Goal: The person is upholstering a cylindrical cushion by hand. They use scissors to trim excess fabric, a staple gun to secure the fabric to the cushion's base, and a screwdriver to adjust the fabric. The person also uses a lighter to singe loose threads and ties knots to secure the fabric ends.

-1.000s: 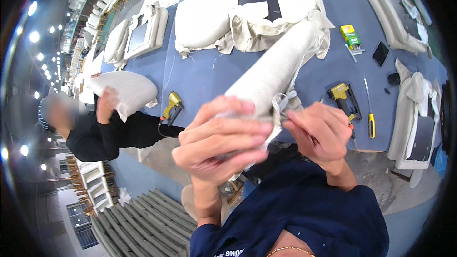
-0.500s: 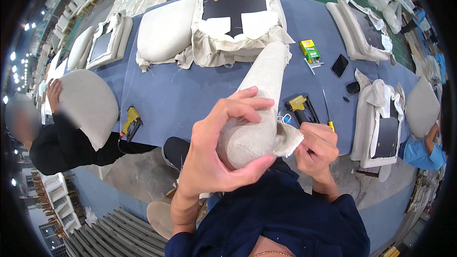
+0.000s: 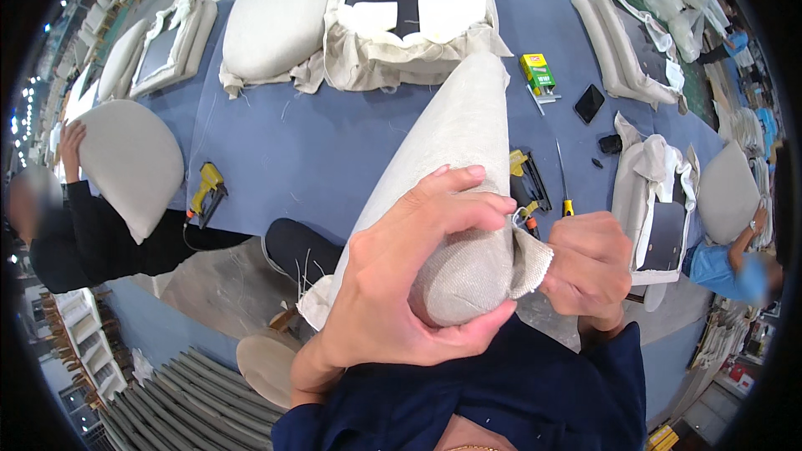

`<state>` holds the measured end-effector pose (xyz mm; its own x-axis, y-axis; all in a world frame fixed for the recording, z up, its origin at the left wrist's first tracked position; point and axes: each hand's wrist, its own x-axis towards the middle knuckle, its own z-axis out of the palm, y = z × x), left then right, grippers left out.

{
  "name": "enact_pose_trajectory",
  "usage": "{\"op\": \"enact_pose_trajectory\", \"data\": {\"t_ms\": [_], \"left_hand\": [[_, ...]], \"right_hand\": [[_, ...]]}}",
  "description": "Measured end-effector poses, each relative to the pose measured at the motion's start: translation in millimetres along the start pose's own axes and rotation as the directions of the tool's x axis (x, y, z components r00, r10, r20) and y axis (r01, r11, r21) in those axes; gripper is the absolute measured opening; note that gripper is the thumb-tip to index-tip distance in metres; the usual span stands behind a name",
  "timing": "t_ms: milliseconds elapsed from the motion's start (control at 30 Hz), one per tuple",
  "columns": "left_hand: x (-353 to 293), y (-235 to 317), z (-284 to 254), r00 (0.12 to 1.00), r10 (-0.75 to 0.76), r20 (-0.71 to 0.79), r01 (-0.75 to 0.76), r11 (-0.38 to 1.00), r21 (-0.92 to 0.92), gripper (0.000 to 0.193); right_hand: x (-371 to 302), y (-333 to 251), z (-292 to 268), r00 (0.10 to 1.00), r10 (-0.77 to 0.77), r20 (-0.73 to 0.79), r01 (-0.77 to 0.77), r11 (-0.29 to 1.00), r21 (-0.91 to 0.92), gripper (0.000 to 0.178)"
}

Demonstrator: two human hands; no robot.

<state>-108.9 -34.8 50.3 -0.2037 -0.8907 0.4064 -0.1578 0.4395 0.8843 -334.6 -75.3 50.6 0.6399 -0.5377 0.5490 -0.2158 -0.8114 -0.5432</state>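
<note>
A beige fabric-covered cushion (image 3: 447,146) stands on edge in front of me, its narrow far end reaching toward the middle of the table. My left hand (image 3: 401,271) is closed round its near rounded corner, with fingers over the top and the thumb underneath. A loose flap of the cover fabric (image 3: 530,265) with a frayed edge sticks out at the right of that corner. My right hand (image 3: 587,267) is closed in a fist at the flap's edge, gripping the fabric; its fingertips are mostly hidden. White threads hang from the cushion's lower left side.
On the blue-covered table (image 3: 284,150) lie a yellow staple gun (image 3: 205,190), a second one (image 3: 530,179) partly behind the cushion, a screwdriver (image 3: 566,188), a phone (image 3: 590,103) and a green-yellow box (image 3: 537,72). A co-worker at left holds a cushion (image 3: 125,167).
The cushion has turned so more of its left face shows. Both hands have shifted right and slightly down in view, the right one further. The whole view has moved a little too.
</note>
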Motion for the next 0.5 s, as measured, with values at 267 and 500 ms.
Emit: {"op": "enact_pose_trajectory", "data": {"t_ms": [267,500], "left_hand": [[-8,11,7,0.999,-0.027,-0.031,0.029,0.998,0.061,0.059],[-18,13,29,0.994,-0.089,-0.062,0.090,0.996,0.012,0.061]], "right_hand": [[-13,6,10,0.999,-0.025,-0.047,0.032,0.989,0.145,0.020],[-32,-6,-21,0.994,-0.001,0.114,-0.019,0.985,0.172,0.025]]}}
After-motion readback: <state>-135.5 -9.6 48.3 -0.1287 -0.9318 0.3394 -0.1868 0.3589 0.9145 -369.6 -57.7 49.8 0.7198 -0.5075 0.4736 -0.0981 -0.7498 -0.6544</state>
